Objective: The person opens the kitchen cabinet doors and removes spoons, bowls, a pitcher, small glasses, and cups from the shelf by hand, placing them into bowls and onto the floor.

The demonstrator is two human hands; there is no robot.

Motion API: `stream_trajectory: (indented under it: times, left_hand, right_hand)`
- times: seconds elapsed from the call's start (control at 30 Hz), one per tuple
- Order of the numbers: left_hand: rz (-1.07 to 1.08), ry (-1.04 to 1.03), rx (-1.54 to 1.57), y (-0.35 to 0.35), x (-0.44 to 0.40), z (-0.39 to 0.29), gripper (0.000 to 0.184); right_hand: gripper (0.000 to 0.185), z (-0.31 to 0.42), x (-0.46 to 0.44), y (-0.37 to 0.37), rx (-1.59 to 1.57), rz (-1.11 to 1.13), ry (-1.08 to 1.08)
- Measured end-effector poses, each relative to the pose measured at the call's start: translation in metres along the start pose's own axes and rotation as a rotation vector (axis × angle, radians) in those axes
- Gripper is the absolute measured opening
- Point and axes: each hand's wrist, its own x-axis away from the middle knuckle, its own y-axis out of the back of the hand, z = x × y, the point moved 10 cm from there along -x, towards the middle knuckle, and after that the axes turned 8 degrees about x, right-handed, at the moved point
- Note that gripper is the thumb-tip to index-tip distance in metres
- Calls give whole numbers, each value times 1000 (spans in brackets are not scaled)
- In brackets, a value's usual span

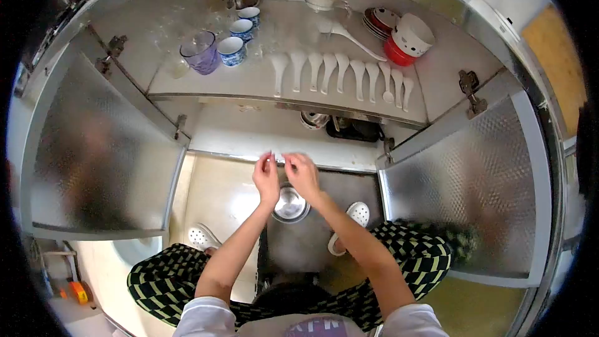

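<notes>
Left hand point(267, 176): held out low in front, palm inward, fingers drawn together to a near-closed pinch; whether anything small sits between the tips cannot be told.
Right hand point(302, 173): just beside the left, fingers bent with the tips bunched toward it; slightly blurred, so any small thing in its grip cannot be made out.
Forearms: both reach forward between the spread knees, converging at the wrists.
Metal bowl point(291, 206): on the floor below the hands, partly covered by the right one.
Clogs point(358, 213): white, one on either side of the bowl.
Cabinet doors point(103, 162): both swung open, textured panels flanking the person.
Lower compartment: metal pot point(314, 119) beside a black tray point(357, 130), partly hidden under the shelf.
Shelf point(249, 84): ten white spoons point(342, 72) in a row, a ladle point(349, 39) behind; left, purple glass point(201, 53) and three blue-and-white cups point(232, 51); right, a spotted bowl point(413, 34) on a red one point(399, 53).
Writing: white letters on the shirt's purple print point(321, 327), cut off and unreadable.
</notes>
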Motion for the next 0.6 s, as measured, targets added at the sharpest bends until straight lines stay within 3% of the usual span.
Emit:
stream_trajectory:
  times: [0.1,0.17,0.3,0.33,0.37,0.53,0.6]
  left_hand:
    - [25,-253,69,-21,-32,-100,16]
    - [87,-443,-99,-36,-50,-155,15]
    - [149,-424,-126,-59,-94,-179,18]
    - [172,-339,-165,-66,-106,-167,19]
    - [195,-253,-203,-72,-117,-154,21]
    - [228,-266,-207,-89,-138,-141,25]
    - [202,-219,-183,-87,-138,-142,26]
  right_hand:
    - [15,49,-56,51,-111,-137,63]
    - [16,59,-89,64,-191,-138,12]
    - [21,43,-133,58,-310,-116,-166]
    - [21,42,-142,55,-311,-122,-160]
    - [21,38,-148,53,-250,-130,-193]
    - [26,36,-155,45,-102,-214,-184]
    - [27,33,-157,31,11,-73,-248]
